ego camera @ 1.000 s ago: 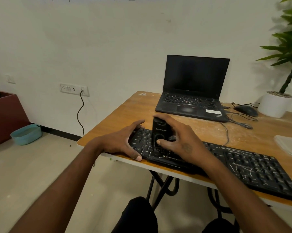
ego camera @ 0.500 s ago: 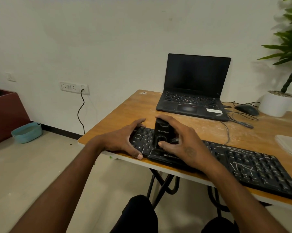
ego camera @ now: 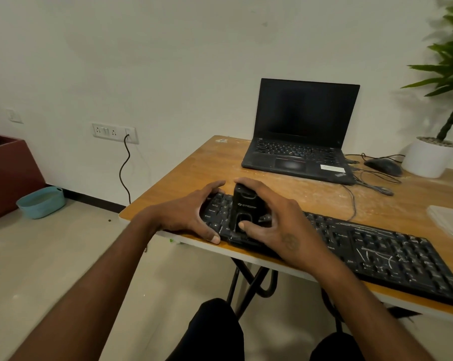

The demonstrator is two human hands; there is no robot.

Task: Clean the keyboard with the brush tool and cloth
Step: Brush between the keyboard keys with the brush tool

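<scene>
I have the brush tool (ego camera: 245, 209) in my right hand (ego camera: 277, 225). My fingers wrap over its top and far side, and my thumb presses its front. It stands up straight on the left end of the keyboard (ego camera: 376, 254), at about 12 o'clock from my lap. My left hand (ego camera: 187, 217) curls around the keyboard's left edge, at 9 o'clock from the tool, with the thumb on the near edge, so the board should not slide.

The keyboard lies along the near edge of the table (ego camera: 194, 168), and it runs off toward 3 o'clock. The keys out there have pale streaks (dust, I think). I see a pale flat thing (ego camera: 449, 221) at 3 o'clock that may be the cloth, but I cannot tell.

To do this step well, I think I should push down only a little, go slowly row by row toward the right, and keep my left hand firm.
</scene>
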